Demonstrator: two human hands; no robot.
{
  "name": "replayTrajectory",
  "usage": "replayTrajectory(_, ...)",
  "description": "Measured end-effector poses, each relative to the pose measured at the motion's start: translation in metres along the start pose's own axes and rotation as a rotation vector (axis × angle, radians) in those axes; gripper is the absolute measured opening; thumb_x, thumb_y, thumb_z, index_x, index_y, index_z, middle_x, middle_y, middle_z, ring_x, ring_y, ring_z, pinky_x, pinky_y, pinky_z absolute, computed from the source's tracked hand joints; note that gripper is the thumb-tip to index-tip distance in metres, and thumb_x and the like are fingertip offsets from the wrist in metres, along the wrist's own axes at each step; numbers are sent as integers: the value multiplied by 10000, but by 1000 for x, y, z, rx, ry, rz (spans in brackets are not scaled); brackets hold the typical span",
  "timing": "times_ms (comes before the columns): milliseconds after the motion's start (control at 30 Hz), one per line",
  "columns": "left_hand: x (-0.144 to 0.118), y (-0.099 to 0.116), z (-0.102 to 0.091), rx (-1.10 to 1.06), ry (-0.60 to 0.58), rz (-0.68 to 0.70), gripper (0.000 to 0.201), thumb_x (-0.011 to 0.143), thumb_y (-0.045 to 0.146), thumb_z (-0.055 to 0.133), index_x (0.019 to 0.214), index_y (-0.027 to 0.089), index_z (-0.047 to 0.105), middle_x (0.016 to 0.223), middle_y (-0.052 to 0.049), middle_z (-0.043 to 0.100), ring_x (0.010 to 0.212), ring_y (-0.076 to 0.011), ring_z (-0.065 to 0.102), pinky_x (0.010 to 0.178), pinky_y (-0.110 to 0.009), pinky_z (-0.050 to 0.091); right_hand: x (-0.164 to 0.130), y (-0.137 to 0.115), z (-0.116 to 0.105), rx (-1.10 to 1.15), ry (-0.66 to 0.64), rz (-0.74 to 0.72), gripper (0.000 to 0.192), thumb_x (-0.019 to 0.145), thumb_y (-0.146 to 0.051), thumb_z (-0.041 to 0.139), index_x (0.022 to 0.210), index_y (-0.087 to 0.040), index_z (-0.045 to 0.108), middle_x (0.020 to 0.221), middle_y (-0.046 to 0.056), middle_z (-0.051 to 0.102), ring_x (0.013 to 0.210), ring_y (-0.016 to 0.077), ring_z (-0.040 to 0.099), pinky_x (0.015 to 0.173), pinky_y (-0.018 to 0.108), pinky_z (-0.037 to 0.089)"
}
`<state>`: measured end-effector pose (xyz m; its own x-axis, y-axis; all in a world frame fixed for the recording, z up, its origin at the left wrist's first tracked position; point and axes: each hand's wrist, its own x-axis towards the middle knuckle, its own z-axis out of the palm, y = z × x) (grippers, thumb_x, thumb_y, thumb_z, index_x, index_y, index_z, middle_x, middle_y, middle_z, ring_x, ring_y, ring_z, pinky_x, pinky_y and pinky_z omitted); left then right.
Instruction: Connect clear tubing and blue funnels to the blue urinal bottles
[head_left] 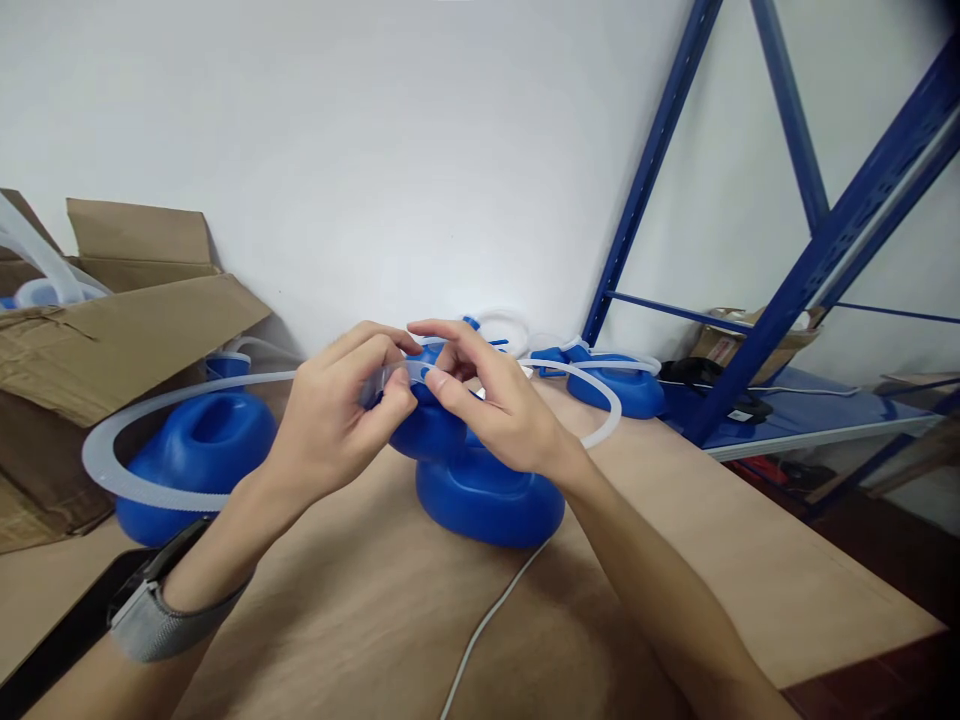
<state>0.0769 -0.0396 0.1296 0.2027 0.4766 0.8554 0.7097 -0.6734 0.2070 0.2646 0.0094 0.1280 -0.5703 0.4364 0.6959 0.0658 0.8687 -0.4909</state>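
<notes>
Both hands meet above the middle blue container, which stands on the tabletop. The left hand pinches the white tube with closed fingers just over the container's top. The right hand pinches the same tube beside it, fingers closed too. The tube loops left of that container, around a second blue container. A cardboard box sits farther left, a third blue container behind to the right.

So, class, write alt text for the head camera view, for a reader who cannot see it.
Two bare hands, left hand and right hand, pinch a translucent white tube over a blue plastic container on a brown table. Another blue container and a cardboard box sit left; blue shelving stands right.
</notes>
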Motion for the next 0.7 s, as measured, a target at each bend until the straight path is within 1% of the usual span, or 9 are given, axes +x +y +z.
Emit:
replayTrajectory(67, 0, 0, 0, 5, -3, 17, 150, 902, 194, 519, 759, 240, 529, 1030, -51, 739, 901, -200, 692, 824, -372, 562, 1, 6, 2, 18, -1, 1, 395, 1016, -345, 538, 1392, -225, 518, 860, -14, 560, 771, 158, 559, 734, 305, 508)
replayTrajectory(167, 0, 0, 0, 16, 20, 19, 146, 881, 193, 539, 744, 243, 545, 1012, -44, 743, 887, -205, 698, 817, -377, 572, 1, 9, 2, -5, -20, 1, 413, 990, -298, 553, 1394, -232, 500, 875, -16, 546, 775, 158, 552, 751, 313, 506)
replayTrajectory(233, 0, 1, 0, 35, 38, 5, 140, 877, 204, 548, 745, 251, 555, 995, -34, 751, 878, -208, 702, 813, -378, 578, 1, 8, 3, -23, -23, -19, 394, 992, -305, 543, 1377, -231, 505, 877, -15, 544, 778, 162, 551, 776, 327, 510)
replayTrajectory(300, 0, 3, 0, 56, 60, 2, 139, 879, 215, 557, 747, 258, 563, 969, -26, 756, 851, -204, 703, 787, -370, 581, 1, 6, 5, -23, 2, -45, 374, 999, -318, 527, 1360, -225, 502, 876, -14, 540, 778, 164, 553, 786, 333, 511)
replayTrajectory(467, -2, 8, 3, 103, 142, 1, 156, 874, 239, 597, 722, 272, 587, 854, -3, 744, 740, -191, 681, 685, -358, 570, -1, 4, 14, -18, 107, -58, 347, 978, -300, 518, 1312, -227, 461, 819, -39, 508, 716, 153, 539, 708, 314, 486)
replayTrajectory(600, -4, 10, 7, 117, 189, -19, 179, 894, 273, 617, 716, 277, 627, 874, -2, 752, 727, -183, 680, 670, -357, 580, -3, 3, 21, -84, 225, -74, 319, 927, -255, 522, 1236, -243, 443, 748, -73, 487, 617, 132, 523, 637, 299, 456)
replayTrajectory(700, -4, 12, 9, 96, 191, -9, 183, 918, 294, 622, 743, 277, 673, 895, -5, 766, 749, -185, 695, 688, -359, 593, -4, 4, 24, -162, 325, -150, 313, 883, -223, 524, 1182, -253, 436, 745, -78, 511, 581, 119, 536, 602, 284, 471)
